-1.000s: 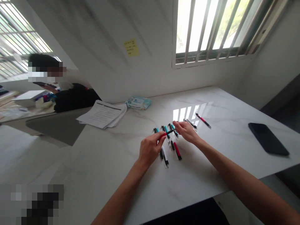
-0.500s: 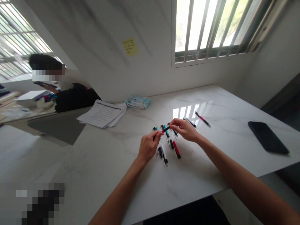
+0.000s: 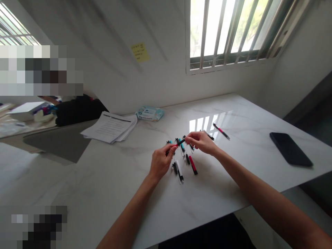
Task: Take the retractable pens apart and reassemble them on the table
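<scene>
A red and black pen [image 3: 179, 143] is held up between my two hands over the table. My left hand [image 3: 161, 162] is closed around its red part. At the other end, the fingertips of my right hand [image 3: 202, 142] pinch the black tip. Beneath and in front of the hands lie several pen parts: a red barrel [image 3: 193, 165], a white barrel [image 3: 179, 170], a short black piece [image 3: 187, 158] and a teal barrel [image 3: 182, 145]. Some of these pieces are partly hidden by my hands. A whole red and black pen [image 3: 221, 131] lies beyond my right hand.
A black phone [image 3: 291, 149] lies at the right of the white marble-patterned table [image 3: 207, 193]. Papers [image 3: 107, 127] and a blue wipes packet [image 3: 149, 113] are near the wall. A yellow note [image 3: 140, 52] sticks to the wall. Another person sits at the far left.
The camera view has shifted slightly, so the scene sits a little further left. Both hands keep hold of the same pen, with little visible movement between them.
</scene>
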Demonstrator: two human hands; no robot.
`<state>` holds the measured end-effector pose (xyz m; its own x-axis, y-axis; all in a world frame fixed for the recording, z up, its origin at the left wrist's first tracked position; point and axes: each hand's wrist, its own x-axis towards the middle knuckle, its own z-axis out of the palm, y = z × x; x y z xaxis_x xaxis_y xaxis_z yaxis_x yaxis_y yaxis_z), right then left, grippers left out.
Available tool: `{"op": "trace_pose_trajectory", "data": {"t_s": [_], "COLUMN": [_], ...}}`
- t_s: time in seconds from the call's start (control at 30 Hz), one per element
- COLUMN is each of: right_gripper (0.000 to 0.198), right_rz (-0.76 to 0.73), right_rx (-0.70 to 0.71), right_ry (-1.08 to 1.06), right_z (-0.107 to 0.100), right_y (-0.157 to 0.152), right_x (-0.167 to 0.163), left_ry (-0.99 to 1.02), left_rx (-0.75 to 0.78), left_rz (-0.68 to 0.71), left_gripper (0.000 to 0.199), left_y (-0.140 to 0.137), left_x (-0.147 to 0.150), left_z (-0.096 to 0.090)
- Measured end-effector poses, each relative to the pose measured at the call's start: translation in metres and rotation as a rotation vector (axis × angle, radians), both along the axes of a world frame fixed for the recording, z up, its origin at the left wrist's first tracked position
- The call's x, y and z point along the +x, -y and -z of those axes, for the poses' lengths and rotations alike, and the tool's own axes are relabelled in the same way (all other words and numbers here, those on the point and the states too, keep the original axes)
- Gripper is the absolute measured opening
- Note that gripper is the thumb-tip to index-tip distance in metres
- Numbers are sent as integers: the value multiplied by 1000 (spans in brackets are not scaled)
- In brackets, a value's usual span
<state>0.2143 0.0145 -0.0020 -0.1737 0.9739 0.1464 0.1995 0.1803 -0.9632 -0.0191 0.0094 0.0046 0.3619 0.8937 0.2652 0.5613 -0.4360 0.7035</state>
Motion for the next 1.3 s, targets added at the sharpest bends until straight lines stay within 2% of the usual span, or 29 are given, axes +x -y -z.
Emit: {"op": "trace_pose_trajectory", "data": {"t_s": [0.13,0.33,0.5,0.6,0.9,1.0,1.13,1.3], "right_gripper": [45,37,35,33,27,25,13,26], "right_rz": [-11,10,10,37,97,82,66,30], "right_rx": [-11,53,-12,36,152,138,176,257], "right_ry": [-91,-227,-268,-275,-401,-260,143,480], "right_z": [4,10,10,9,0,1,5,9], "right_y": [-3,-6,-5,-3,-4,-6,4,29], "right_x": [0,0,-1,-3,6,19,29,23], "left_ry": [23,75,18,29,332,404,455,458], "left_rx": [-22,-161,-93,-98,-417,-390,-343,-340], "left_rz": [20,24,30,38,99,106,109,127], "left_gripper": [42,51,48,47,56,49,41,35], "left_y": [0,-2,0,1,-10,-15,-18,-15], "left_x": [0,-1,0,1,-1,-3,-4,-1], "left_z": [0,1,-2,-3,9,12,14,14]}}
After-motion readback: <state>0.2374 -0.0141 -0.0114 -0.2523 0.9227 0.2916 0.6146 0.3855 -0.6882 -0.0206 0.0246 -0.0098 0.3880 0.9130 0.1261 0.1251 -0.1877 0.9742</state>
